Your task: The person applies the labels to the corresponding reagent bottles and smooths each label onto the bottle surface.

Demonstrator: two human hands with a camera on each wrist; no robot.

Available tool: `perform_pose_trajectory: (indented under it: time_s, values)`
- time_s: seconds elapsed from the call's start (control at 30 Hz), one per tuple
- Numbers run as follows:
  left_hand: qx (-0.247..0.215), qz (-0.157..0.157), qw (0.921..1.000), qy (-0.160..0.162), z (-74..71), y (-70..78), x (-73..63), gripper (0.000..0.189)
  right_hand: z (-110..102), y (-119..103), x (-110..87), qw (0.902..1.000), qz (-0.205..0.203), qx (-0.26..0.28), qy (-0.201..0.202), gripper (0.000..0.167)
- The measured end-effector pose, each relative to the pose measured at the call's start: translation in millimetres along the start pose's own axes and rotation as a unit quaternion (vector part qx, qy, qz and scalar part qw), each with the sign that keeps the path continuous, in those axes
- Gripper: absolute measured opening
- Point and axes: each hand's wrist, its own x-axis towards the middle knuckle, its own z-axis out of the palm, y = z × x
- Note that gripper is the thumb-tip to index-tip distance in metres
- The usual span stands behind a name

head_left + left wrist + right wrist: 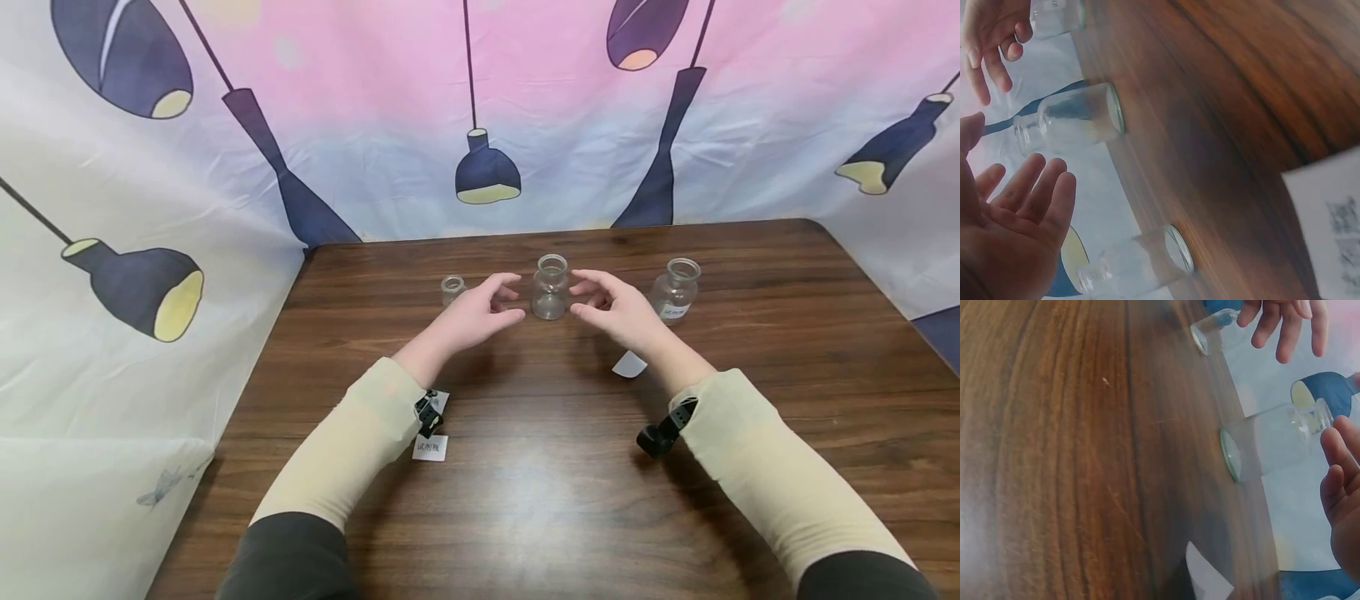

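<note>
A clear glass reagent bottle stands upright and unstoppered at the middle of the table's far part. My left hand is to its left and my right hand to its right, fingers loosely bent and apart from the glass. Between thumb and fingers of each hand there is nothing. In the left wrist view the left palm faces the middle bottle. Behind the left hand stands a smaller glass bottle, partly hidden. Beyond the right hand is another glass bottle with a white label on its front.
A white card with handwritten characters lies by the left wrist, beside a second one partly covered by the wrist camera. Near the right wrist lies a curled white paper piece. A printed cloth hangs behind the brown wooden table.
</note>
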Motion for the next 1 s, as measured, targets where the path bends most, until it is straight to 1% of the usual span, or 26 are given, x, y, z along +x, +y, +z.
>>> perform_pose_trajectory:
  time_s: [0.1,0.2,0.33,0.43,0.57,0.77,0.9,1.0]
  values:
    - [-0.001,-0.004,1.0000,-0.003,-1.0,-3.9,-4.4,0.056,4,1,0.7,0.9997,-0.002,-0.020,-0.010,0.053]
    - [-0.006,-0.009,0.9999,-0.008,-1.2,-7.4,-7.4,0.057,9,15,6.2,0.9995,-0.005,-0.025,-0.018,0.055]
    - [-0.018,-0.016,0.9995,-0.020,-1.1,-14.2,-11.0,0.057,16,16,6.1,0.9991,-0.010,-0.029,-0.031,0.055]
    - [-0.019,-0.014,0.9995,-0.023,-0.5,-18.6,-12.8,0.056,20,15,5.2,0.9990,-0.013,-0.025,-0.036,0.054]
    - [-0.015,-0.011,0.9997,-0.018,-0.7,-22.9,-16.3,0.054,24,15,5.6,0.9988,-0.015,-0.025,-0.039,0.052]
    - [-0.018,-0.016,0.9997,-0.008,-4.9,-29.2,-23.6,0.055,31,14,6.1,0.9981,-0.015,-0.027,-0.054,0.051]
    - [-0.020,-0.020,0.9996,-0.006,-9.6,-33.1,-28.5,0.053,36,12,7.7,0.9972,-0.029,-0.013,-0.067,0.051]
    - [-0.020,-0.019,0.9996,-0.006,-12.5,-36.5,-31.8,0.051,40,13,9.5,0.9963,-0.039,-0.016,-0.074,0.050]
